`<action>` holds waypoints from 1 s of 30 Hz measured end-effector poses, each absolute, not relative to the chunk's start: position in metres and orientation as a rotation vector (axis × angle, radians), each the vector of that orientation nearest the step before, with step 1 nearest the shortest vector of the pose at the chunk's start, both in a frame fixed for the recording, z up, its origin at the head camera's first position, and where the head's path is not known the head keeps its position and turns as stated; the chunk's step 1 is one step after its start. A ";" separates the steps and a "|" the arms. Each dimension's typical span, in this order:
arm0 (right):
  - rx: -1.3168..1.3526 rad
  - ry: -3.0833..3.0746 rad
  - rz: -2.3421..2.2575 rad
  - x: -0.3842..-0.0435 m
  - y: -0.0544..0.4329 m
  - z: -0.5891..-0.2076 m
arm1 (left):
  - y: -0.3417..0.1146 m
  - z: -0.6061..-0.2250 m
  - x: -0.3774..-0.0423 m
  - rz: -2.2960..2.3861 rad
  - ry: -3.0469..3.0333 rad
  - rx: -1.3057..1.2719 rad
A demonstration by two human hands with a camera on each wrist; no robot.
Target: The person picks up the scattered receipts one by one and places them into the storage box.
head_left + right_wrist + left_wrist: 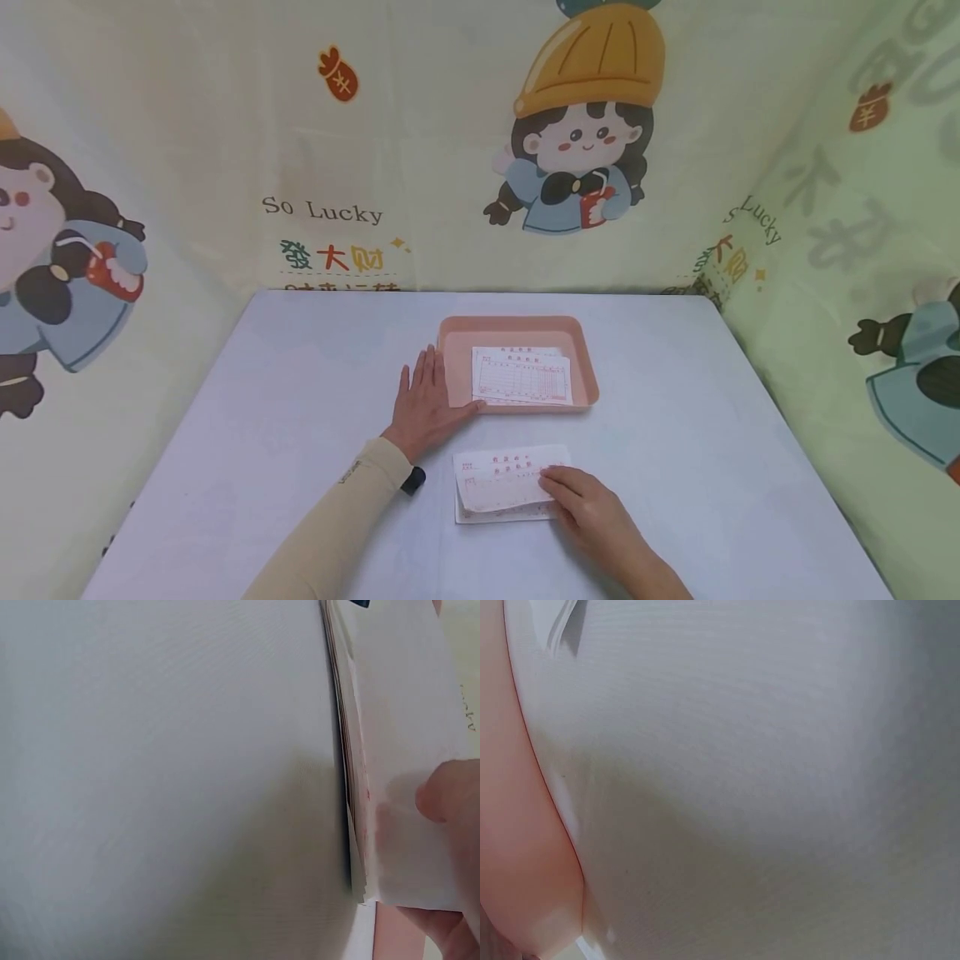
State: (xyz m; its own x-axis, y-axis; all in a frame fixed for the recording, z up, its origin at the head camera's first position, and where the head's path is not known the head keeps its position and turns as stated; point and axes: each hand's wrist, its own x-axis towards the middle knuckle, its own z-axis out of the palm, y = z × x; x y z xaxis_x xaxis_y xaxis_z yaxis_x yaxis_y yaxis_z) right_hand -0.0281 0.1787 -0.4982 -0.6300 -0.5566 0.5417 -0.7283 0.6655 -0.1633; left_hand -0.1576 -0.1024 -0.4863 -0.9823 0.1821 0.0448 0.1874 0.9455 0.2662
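My left hand lies flat with straight fingers along the left rim of a pink tray, its thumb at the near left corner. Inside the tray are white slips with red print. Closer to me sits a stack of similar slips. My right hand pinches the top slip by its right side, and its near edge lifts off the stack. In the right wrist view the thumb presses on this slip, with layered sheet edges beside it.
Everything stands on a white table. A patterned cloth with cartoon figures and lettering rises behind the table and at both sides. A beige sleeve covers my left forearm, with a dark band at the wrist.
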 end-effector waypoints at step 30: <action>0.895 -2.373 0.498 -0.044 0.182 -0.474 | -0.102 -0.486 -0.159 -0.412 -3.097 -0.294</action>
